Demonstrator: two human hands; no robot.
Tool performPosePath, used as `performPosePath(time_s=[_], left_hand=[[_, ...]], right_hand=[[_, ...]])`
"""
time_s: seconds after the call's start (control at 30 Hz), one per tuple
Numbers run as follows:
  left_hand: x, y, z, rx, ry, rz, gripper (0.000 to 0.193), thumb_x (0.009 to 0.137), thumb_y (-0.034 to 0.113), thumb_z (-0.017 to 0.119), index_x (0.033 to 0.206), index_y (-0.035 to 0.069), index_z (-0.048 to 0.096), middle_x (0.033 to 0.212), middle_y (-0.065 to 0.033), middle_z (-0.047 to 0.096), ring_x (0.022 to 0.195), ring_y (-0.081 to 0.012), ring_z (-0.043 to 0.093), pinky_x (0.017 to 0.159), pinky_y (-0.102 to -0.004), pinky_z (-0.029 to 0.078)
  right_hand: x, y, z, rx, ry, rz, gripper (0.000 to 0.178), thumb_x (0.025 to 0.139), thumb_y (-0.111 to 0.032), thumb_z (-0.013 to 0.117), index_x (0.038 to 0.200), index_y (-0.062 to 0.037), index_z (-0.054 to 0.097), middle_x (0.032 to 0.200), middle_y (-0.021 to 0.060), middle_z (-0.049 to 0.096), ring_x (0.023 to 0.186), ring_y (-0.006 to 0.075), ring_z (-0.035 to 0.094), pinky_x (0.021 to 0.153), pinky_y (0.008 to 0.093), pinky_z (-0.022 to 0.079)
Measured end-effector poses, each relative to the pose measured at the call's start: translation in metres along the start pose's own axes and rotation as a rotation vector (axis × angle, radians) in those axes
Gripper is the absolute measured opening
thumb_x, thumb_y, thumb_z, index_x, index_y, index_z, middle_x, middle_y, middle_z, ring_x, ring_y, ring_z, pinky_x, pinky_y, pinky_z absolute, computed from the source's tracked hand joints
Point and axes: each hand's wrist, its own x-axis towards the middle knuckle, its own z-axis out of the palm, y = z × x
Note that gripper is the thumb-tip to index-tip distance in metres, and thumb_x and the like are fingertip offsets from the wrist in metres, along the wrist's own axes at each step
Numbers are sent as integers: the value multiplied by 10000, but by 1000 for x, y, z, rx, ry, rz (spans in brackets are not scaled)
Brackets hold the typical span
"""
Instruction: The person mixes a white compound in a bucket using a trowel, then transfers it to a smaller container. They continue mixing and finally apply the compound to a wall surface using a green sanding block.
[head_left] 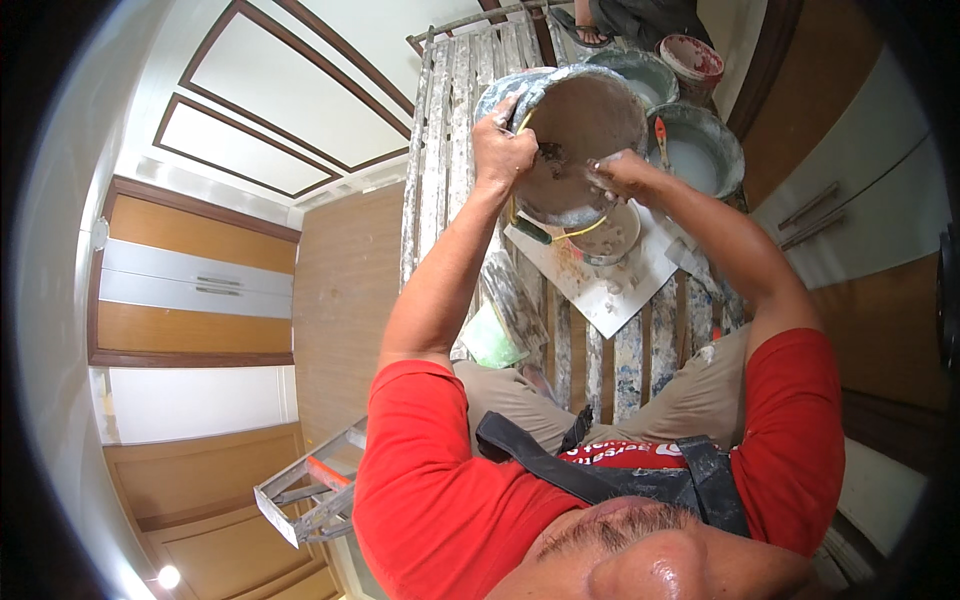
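Observation:
A large grey-smeared bucket (598, 103) is tipped with its mouth toward me, above a small tub (612, 236). My left hand (503, 150) is closed on the bucket's left rim, beside its yellow wire handle (568, 235) with a dark green grip. Inside the mouth, at the right, my right hand (622, 176) has its fingers curled together; what they hold, if anything, cannot be made out. Dark lumps cling to the bucket's inner wall. Under the tub lies a splattered white board (612, 318).
A slatted, paint-stained platform (425, 165) carries everything. Right of the bucket stand a pail of cloudy liquid (695, 165) with an orange-handled brush (661, 140), another pail (640, 72) and a red-rimmed pail (692, 60). Another person's sandalled foot (590, 30) is beyond. A stepladder (315, 485) stands left.

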Motion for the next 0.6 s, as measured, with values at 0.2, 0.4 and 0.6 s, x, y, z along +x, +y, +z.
performPosePath(time_s=[0.2,0.4,0.6], left_hand=[[-1,-8,6,-56,81,-6,477,732,-13,555,1197,-44,654,956,-78,706,777,-108,620,737,-239,504],[-1,-27,10,-262,163,-179,414,740,-59,533,1130,-53,672,924,-58,691,730,-114,617,656,-242,503],[-3,-56,1,-359,349,-337,299,720,-63,566,993,-42,686,840,-44,673,696,-121,604,629,-274,497]], right_hand=[[-8,-3,20,360,-90,72,323,971,-383,610,1007,-74,700,774,50,675,500,109,529,402,269,379],[-9,2,27,512,-110,58,352,979,-352,604,1071,-18,664,835,79,692,533,114,564,425,272,403],[-18,-2,10,481,-108,-9,332,967,-342,623,1079,-31,654,808,70,687,512,102,570,373,234,387]])
